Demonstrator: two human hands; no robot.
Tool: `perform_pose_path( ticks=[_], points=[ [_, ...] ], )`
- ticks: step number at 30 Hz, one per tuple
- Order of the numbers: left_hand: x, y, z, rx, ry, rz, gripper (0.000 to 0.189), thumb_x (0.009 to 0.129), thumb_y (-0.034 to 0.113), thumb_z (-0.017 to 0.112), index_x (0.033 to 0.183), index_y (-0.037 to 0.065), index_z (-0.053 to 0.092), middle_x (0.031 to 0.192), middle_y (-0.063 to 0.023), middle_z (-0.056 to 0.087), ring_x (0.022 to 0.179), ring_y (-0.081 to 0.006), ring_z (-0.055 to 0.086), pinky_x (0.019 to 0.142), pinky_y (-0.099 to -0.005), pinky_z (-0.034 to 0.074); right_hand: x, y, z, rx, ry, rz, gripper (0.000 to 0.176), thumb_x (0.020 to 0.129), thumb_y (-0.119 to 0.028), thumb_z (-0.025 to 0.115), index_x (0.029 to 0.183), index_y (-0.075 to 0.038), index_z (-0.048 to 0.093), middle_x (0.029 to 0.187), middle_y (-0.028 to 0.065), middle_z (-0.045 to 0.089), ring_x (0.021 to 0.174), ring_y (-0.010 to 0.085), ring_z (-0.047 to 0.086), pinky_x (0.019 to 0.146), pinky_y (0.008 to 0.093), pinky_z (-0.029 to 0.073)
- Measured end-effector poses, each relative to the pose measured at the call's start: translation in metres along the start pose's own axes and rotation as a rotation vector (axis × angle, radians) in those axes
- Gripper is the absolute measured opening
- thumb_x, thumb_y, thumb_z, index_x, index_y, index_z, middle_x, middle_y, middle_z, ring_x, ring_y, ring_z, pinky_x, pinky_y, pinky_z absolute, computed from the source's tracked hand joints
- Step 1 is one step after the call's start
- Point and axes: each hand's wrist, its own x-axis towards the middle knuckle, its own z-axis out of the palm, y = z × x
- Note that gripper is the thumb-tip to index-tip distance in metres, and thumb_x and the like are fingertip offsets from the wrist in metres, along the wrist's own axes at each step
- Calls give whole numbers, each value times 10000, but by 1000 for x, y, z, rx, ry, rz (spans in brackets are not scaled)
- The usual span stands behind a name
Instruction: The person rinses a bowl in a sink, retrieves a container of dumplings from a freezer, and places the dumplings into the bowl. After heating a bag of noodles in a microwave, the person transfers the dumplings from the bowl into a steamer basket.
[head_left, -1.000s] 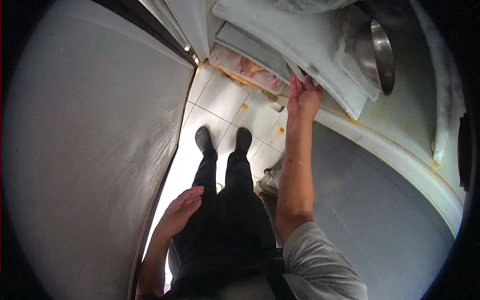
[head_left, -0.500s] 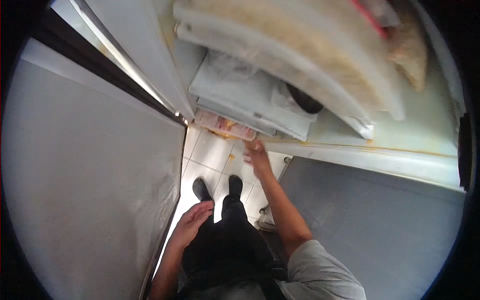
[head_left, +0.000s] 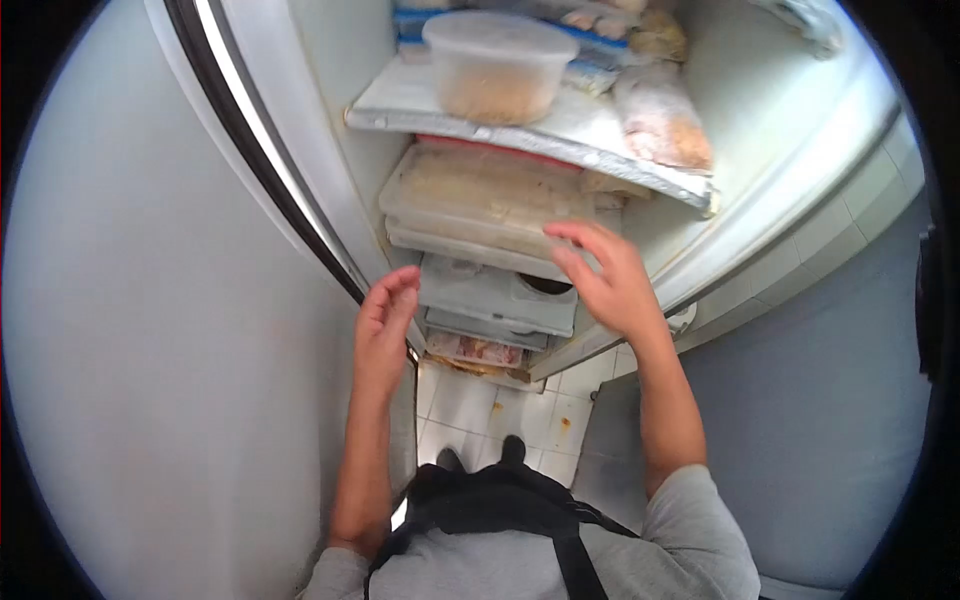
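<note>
An upright freezer or fridge stands open before me, its shelves stacked with food. My right hand (head_left: 605, 275) is raised, fingers apart and slightly bent, at the right end of a wide, flat plastic container (head_left: 480, 195) with pale contents. It overlaps the container's corner in this view and holds nothing. My left hand (head_left: 385, 325) is lifted at the left side of the opening, empty, its fingers loosely curved and apart from the thumb. A lower shelf (head_left: 450, 285) with a dark round item (head_left: 545, 284) lies between and below the hands.
On the frosted upper shelf (head_left: 380, 95) stand a clear tub (head_left: 495, 75) and bagged food (head_left: 660, 115). A packed tray (head_left: 475, 349) sits at the bottom. The grey door (head_left: 220, 330) is close on my left; a grey panel (head_left: 800, 370) stands right.
My view has tilted up, showing more of the upper shelves. The right hand has risen from the bottom tray to the wide container. My left hand has risen too.
</note>
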Motion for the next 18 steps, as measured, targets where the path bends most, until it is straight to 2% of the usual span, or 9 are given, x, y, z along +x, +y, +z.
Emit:
perform_pose_path(
  ticks=[3, 4, 6, 7, 9, 12, 14, 16, 18],
  points=[
    [-16, 5, 17, 29, -84, -14, 340, 1056, 243, 615, 1352, 77, 635, 1328, -31, 663, 1267, -153, 582, 1066, -346, 436, 46, 41, 4, -199, 56, 105, 361, 964, -269, 624, 1241, -51, 699, 1189, 219, 703, 1107, 397, 670, 959, 444, 530],
    [-24, 3, 24, 46, -137, -32, 344, 1051, 225, 622, 1358, 71, 631, 1335, -39, 659, 1272, -153, 578, 1074, -342, 431, 51, 54, 6, -190, 77, 102, 361, 964, -269, 624, 1241, -51, 699, 1189, 219, 703, 1107, 397, 670, 959, 444, 530],
    [-36, -2, 36, 77, -189, -41, 348, 1046, 207, 630, 1363, 65, 627, 1342, -46, 655, 1277, -154, 573, 1082, -338, 426, 58, 74, 10, -366, 138, 165, 355, 957, -268, 622, 1220, -40, 696, 1193, 231, 699, 1115, 407, 667, 985, 496, 518],
    [-41, -5, 39, 83, -233, -41, 357, 1042, 197, 635, 1371, 59, 622, 1355, -53, 648, 1288, -159, 567, 1091, -333, 423, 57, 81, 11, -352, 151, 167, 355, 957, -268, 622, 1220, -40, 696, 1193, 231, 699, 1115, 407, 667, 985, 496, 518],
    [-42, -5, 42, 99, -284, -40, 366, 1038, 186, 641, 1378, 54, 617, 1369, -60, 641, 1299, -164, 560, 1099, -329, 420, 57, 90, 12, -540, 266, 161, 374, 951, -268, 625, 1228, -20, 673, 1207, 245, 693, 1122, 418, 661, 1002, 497, 518],
    [-40, -2, 42, 118, -280, -33, 377, 1036, 188, 645, 1384, 47, 611, 1375, -62, 634, 1317, -174, 547, 1104, -325, 419, 64, 99, 4, -502, 216, 254, 411, 942, -264, 644, 1254, 3, 643, 1229, 263, 684, 1140, 429, 655, 1017, 496, 513],
    [-34, -3, 41, 50, -195, -15, 389, 1029, 177, 664, 1387, 35, 609, 1377, -67, 629, 1298, -186, 545, 1064, -327, 438, 55, 94, 4, -497, 222, 267, 420, 930, -273, 661, 1250, 0, 645, 1224, 263, 686, 1139, 432, 657, 1014, 494, 515],
    [-23, -7, 35, 44, -195, 6, 409, 1022, 177, 668, 1404, 51, 598, 1419, -82, 598, 1320, -200, 531, 1079, -338, 431, 55, 86, 1, -507, 225, 260, 430, 919, -281, 677, 1246, -4, 647, 1220, 264, 689, 1139, 435, 658, 1012, 492, 517],
    [-15, -6, 32, 43, -186, 20, 430, 1015, 178, 673, 1421, 68, 587, 1461, -96, 568, 1342, -214, 517, 1094, -348, 423, 56, 88, 9, -455, 235, 399, 393, 871, -235, 686, 1201, -20, 677, 1214, 253, 700, 1152, 425, 661, 1019, 474, 517]
  ],
)
